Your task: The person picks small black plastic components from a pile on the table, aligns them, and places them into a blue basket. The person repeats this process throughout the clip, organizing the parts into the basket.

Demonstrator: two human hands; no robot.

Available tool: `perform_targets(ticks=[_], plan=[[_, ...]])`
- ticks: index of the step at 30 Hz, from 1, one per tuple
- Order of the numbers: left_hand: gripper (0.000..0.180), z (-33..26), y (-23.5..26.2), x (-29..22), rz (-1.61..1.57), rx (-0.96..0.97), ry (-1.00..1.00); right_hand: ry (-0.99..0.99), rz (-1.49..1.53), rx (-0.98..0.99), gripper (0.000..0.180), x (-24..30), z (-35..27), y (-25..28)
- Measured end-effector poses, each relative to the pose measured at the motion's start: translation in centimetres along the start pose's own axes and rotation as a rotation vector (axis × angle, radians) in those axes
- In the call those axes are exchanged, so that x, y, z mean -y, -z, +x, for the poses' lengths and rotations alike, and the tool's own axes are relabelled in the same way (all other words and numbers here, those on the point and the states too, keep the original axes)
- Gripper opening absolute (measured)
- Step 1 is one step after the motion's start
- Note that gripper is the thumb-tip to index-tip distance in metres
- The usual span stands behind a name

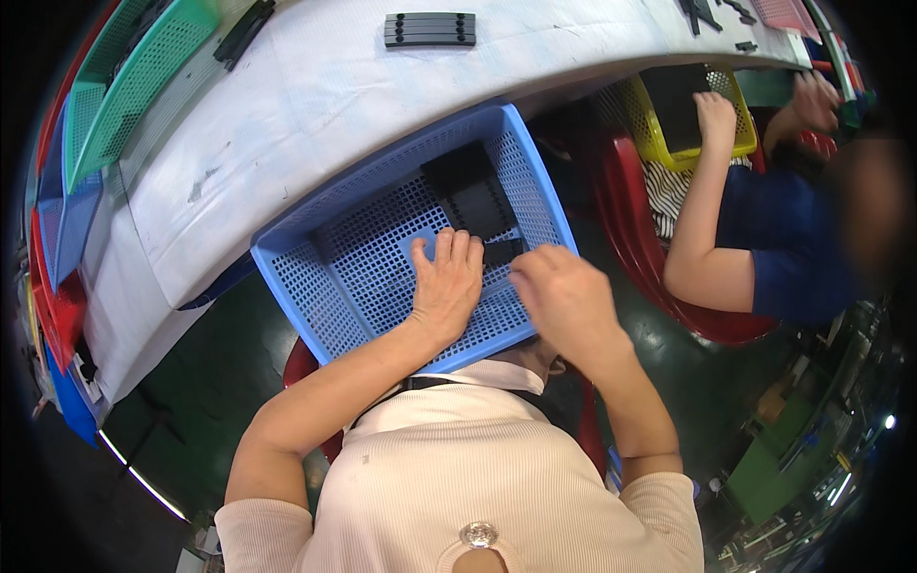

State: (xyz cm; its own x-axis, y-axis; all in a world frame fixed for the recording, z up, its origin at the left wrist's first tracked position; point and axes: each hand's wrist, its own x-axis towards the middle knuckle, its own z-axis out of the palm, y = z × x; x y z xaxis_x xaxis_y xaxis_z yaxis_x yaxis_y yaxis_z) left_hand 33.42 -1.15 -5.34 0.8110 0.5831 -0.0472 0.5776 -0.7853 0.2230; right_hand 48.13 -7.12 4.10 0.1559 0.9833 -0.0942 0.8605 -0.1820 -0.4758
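Note:
A blue perforated plastic basket [535, 181] rests tilted on my lap against the table edge. Inside it, toward the right end, lie flat black plastic pieces [478, 205], stacked or side by side. My left hand [447, 286] reaches into the basket with fingers stretched out and thumb apart, its fingertips beside a small black piece [502, 252]. Over the basket's right side is my right hand [570, 298], its fingers curled and thumb and forefinger pinched near the end of that small piece. What the pinch holds, if anything, is hidden.
Black ribbed bars [430, 30] lie on the white-covered table [287, 115], with another black part [245, 33] farther left. Green [158, 81] and red [55, 286] baskets stand at the far left. A co-worker [783, 234] sits on the right, hand at a yellow basket [652, 124].

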Motion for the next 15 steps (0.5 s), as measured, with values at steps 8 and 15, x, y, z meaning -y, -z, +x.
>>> perform_targets(ticks=[8,15], plan=[[0.035,-0.7,0.8,-0.2,-0.092,0.011,0.069,-0.028,-0.256,0.295,0.016,0.5,-1.2,-5.3],[0.019,-0.6,2.3,2.4,-0.563,0.309,0.363,-0.106,-0.286,0.361,0.02,0.4,-0.5,-5.4]])
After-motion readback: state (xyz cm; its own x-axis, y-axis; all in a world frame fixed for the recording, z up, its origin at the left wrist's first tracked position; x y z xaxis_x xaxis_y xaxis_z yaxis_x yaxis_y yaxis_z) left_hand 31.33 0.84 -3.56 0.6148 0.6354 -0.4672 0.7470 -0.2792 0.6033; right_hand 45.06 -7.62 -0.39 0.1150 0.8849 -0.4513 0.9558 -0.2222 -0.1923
